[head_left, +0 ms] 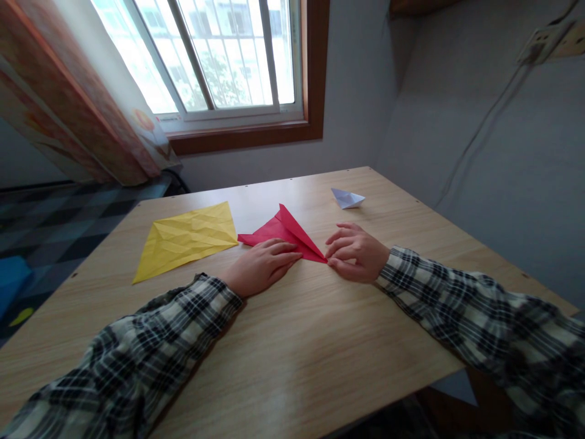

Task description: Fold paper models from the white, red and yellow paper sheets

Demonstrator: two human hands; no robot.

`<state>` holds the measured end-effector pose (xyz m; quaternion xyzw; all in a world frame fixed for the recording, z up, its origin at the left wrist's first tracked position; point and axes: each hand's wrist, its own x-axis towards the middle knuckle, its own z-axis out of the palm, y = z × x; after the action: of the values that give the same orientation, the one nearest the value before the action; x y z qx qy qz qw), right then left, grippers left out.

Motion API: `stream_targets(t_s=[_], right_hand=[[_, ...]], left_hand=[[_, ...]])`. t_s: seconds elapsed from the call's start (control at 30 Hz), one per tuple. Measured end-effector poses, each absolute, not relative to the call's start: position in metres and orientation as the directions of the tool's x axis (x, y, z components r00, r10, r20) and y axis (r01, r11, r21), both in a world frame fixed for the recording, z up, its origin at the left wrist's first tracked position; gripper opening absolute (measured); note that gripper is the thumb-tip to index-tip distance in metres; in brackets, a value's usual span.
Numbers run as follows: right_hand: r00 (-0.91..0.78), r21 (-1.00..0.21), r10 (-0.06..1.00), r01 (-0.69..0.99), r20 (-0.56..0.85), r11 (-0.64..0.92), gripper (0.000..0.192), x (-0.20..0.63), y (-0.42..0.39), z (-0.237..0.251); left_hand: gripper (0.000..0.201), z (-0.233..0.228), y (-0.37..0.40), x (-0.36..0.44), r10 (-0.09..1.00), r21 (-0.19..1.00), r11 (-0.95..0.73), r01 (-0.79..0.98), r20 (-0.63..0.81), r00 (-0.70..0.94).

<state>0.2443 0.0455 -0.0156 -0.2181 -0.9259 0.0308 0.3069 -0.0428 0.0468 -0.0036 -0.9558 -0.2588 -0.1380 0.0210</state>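
A partly folded sheet of red paper (280, 227) lies on the wooden table (292, 341), one flap rising toward the back. My left hand (265, 263) rests flat over its near edge, fingers stretched out to the right. At the paper's right-hand point, my right hand (355, 253) has thumb and index finger pinched on the tip, the other fingers loosely curled. Left of the red paper is a creased yellow sheet (192, 236), spread out flat. Behind my right hand stands a small white paper boat (348, 199).
A window (228, 55) with a brown frame is beyond the table, beside a flowered curtain (91, 91). On the right wall, a cable (479, 128) hangs from a socket (539, 46). A blue object (11, 280) shows at the far left, below table height.
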Motion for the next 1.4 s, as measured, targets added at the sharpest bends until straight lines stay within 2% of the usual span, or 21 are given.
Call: stream_targets(t_s=[0.47, 0.7, 0.8, 1.0, 1.4], right_hand=[[-0.715, -0.187, 0.389, 0.348, 0.581, 0.919, 0.02, 0.2451, 0.0452, -0.0147], [-0.712, -0.145, 0.407, 0.401, 0.573, 0.905, 0.019, 0.2464, 0.0495, -0.0164], [-0.72, -0.134, 0.449, 0.452, 0.529, 0.882, 0.026, 0.245, 0.0489, -0.0199], [-0.794, -0.14, 0.501, 0.484, 0.345, 0.864, 0.038, 0.2423, 0.0453, -0.0219], [-0.788, -0.195, 0.485, 0.444, 0.38, 0.874, 0.03, 0.2421, 0.0447, -0.0228]], left_hand=[[0.035, -0.0049, 0.047, -0.0443, 0.494, 0.044, -0.863, 0.503, 0.278, 0.824], [0.035, -0.0048, 0.0473, -0.0437, 0.484, 0.033, -0.866, 0.498, 0.298, 0.823], [0.035, -0.0055, 0.0482, -0.0433, 0.479, 0.028, -0.869, 0.494, 0.299, 0.825], [0.035, -0.006, 0.049, -0.0437, 0.471, 0.028, -0.874, 0.485, 0.292, 0.832], [0.032, -0.0032, 0.0452, -0.0424, 0.485, 0.088, -0.871, 0.483, 0.298, 0.822]])
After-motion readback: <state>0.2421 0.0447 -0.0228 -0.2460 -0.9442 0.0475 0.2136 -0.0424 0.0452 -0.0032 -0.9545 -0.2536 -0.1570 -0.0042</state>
